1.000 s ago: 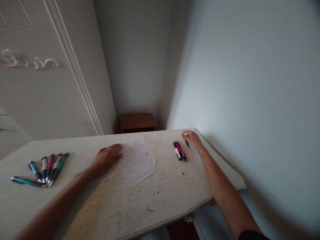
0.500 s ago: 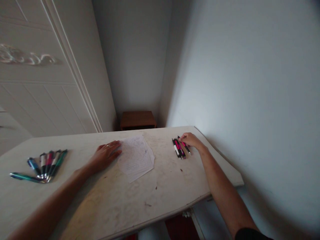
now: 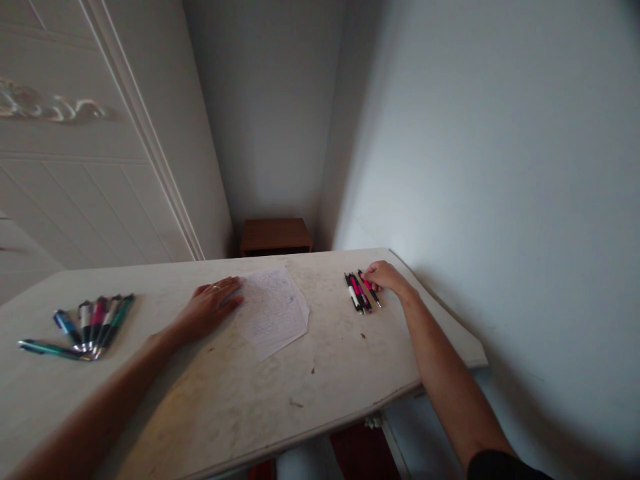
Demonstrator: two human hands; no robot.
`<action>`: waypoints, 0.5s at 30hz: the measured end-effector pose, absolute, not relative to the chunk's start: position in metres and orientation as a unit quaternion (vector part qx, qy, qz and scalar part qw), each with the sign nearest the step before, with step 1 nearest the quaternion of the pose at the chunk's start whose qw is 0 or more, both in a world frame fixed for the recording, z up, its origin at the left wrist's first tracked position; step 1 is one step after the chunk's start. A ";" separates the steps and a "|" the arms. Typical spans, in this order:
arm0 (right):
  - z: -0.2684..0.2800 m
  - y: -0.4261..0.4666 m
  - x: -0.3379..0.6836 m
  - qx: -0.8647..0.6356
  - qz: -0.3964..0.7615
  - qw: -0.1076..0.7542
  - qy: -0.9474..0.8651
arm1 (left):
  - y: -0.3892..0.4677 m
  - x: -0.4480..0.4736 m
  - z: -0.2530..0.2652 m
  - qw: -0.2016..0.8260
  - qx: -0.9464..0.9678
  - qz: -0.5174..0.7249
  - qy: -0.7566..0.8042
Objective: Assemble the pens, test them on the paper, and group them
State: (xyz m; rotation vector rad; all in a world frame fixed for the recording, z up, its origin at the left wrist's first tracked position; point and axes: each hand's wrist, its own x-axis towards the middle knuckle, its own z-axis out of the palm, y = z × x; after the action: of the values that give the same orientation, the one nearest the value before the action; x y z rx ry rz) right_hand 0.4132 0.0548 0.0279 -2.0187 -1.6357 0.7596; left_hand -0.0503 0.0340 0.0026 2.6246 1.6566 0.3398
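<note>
My left hand (image 3: 213,305) lies flat with fingers stretched out, its fingertips at the left edge of a few stacked sheets of scribbled paper (image 3: 273,313). On the right, my right hand (image 3: 385,277) pinches a pink and black pen (image 3: 373,293) near its upper end; the pen lies slanted on the table. Just left of it rest several pens (image 3: 356,293) side by side, in black, white, pink and purple. At the far left another group of pens (image 3: 98,327) is fanned out, with one teal pen (image 3: 53,350) lying nearly sideways.
The worn white table (image 3: 240,413) has stains and small dark specks. Behind it stand a white panelled cabinet (image 3: 165,167) on the left and a small brown wooden stand (image 3: 277,233) in the corner. A grey-blue wall (image 3: 475,167) rises along the right side.
The pink and black pen in my right hand has shifted slightly right, a little farther from the pens beside it. My left hand stays by the paper.
</note>
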 end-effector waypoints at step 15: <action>0.031 0.052 0.407 -0.704 0.348 0.238 -0.572 | 0.036 -0.052 -0.002 0.010 0.843 0.127 0.523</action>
State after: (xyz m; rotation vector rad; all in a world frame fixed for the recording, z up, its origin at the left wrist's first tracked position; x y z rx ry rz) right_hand 0.4067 0.0519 0.0306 -1.9282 -1.5660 0.9535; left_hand -0.0520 0.0362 -0.0016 2.6321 1.6319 0.3974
